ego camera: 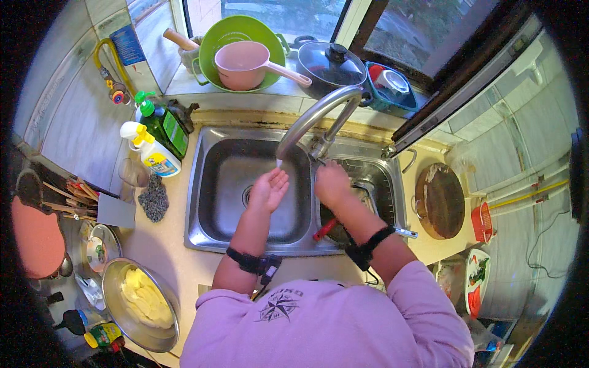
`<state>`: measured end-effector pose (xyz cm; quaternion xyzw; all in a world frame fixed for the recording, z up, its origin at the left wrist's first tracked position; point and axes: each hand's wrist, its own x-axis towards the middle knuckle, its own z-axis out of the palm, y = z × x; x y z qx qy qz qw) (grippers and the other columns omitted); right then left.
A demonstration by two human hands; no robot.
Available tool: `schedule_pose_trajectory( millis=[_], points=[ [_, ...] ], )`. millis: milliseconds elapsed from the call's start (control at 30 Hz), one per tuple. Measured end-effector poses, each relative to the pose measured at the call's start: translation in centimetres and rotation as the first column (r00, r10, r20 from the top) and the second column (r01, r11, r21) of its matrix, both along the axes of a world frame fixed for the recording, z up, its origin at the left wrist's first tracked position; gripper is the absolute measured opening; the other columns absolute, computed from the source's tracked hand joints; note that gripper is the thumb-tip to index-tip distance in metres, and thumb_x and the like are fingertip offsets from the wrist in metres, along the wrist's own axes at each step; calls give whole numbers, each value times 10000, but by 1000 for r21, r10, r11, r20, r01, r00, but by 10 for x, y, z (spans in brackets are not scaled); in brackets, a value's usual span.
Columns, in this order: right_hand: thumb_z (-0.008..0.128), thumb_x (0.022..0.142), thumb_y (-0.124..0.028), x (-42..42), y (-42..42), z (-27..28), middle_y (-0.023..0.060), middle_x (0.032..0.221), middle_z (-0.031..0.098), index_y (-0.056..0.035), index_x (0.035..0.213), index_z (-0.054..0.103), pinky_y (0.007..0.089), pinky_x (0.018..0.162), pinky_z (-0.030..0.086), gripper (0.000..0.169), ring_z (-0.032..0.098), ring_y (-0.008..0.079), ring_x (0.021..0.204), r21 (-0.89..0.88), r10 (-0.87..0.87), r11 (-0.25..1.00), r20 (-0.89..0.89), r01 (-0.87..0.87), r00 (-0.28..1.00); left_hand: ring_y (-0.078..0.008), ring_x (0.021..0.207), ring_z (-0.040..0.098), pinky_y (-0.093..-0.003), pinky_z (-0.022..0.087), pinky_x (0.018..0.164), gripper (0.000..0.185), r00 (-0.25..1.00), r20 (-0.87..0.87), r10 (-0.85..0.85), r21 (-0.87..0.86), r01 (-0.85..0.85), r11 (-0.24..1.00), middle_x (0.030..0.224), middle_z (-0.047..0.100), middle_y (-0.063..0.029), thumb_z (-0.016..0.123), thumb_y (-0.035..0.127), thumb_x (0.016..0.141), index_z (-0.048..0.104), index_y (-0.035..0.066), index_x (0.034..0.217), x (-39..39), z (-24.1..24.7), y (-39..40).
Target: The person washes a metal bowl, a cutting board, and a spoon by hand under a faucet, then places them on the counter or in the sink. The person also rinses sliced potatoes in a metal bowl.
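My left hand (271,186) is held palm up with its fingers slightly apart, just below the spout of the curved metal faucet (317,112), where a little water shows at the outlet. Nothing lies in that palm. Beneath it is the left basin of a stainless steel double sink (221,184). My right hand (332,179) is closed around the faucet's lever (316,159), over the edge of the right basin. In that right basin, partly hidden by my right forearm, are a wire rack and a utensil with a red handle (325,229).
Left of the sink stand a spray bottle (158,156), a green pump bottle (168,131) and a scouring pad (154,198). A metal bowl of dough-like yellow food (172,299) is at lower left. A round wooden chopping board (441,201) lies right; a colander (207,50) and lidded pan (322,64) stand behind.
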<state>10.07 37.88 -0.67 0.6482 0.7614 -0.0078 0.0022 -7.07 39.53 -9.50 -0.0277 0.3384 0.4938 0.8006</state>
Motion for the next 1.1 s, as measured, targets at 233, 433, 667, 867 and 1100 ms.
schedule_pose_trajectory(
  millis=[233, 433, 667, 867, 1100],
  points=[
    [497, 750, -161, -60, -22, 29, 147, 751, 633, -46, 776, 617, 412, 587, 493, 168, 627, 308, 688, -223, 8, 974, -155, -43, 988, -256, 855, 520, -408, 416, 837, 238, 965, 220, 141, -135, -113, 984, 865, 535, -120, 395, 262, 873, 481, 41, 876, 5, -12, 6],
    [429, 808, -214, -59, -18, 23, 162, 796, 624, -30, 813, 614, 421, 619, 491, 260, 612, 324, 719, -367, 144, 914, -110, -175, 983, -182, 531, 430, -300, 384, 519, 240, 953, 165, 255, -243, -211, 947, 654, 443, -72, 358, 280, 863, 421, 88, 733, 3, 3, 3],
    [383, 856, -261, 12, 33, -10, 204, 827, 594, -16, 812, 600, 447, 726, 463, 330, 576, 370, 786, -223, -148, 970, -202, 101, 968, -146, 449, 334, -281, 306, 442, 260, 952, 243, 188, -315, -106, 943, 577, 387, -33, 346, 305, 848, 403, 100, 699, 0, 8, -5],
    [309, 891, -377, -5, -5, -29, 216, 880, 591, 5, 881, 572, 452, 745, 453, 464, 565, 370, 865, -258, -47, 963, -447, -79, 893, -148, 495, 355, -292, 314, 467, 202, 949, 191, 250, -309, -183, 933, 597, 422, -46, 371, 234, 798, 427, 94, 665, 7, 6, -8],
    [457, 844, -289, -21, -78, 16, 153, 744, 609, -47, 795, 535, 428, 543, 464, 258, 595, 336, 623, -137, 62, 979, -511, -152, 858, -253, 861, 512, -425, 386, 830, 458, 970, 241, 10, 90, -33, 995, 962, 561, -131, 341, 392, 862, 563, 7, 974, -17, 58, -41]
  ],
)
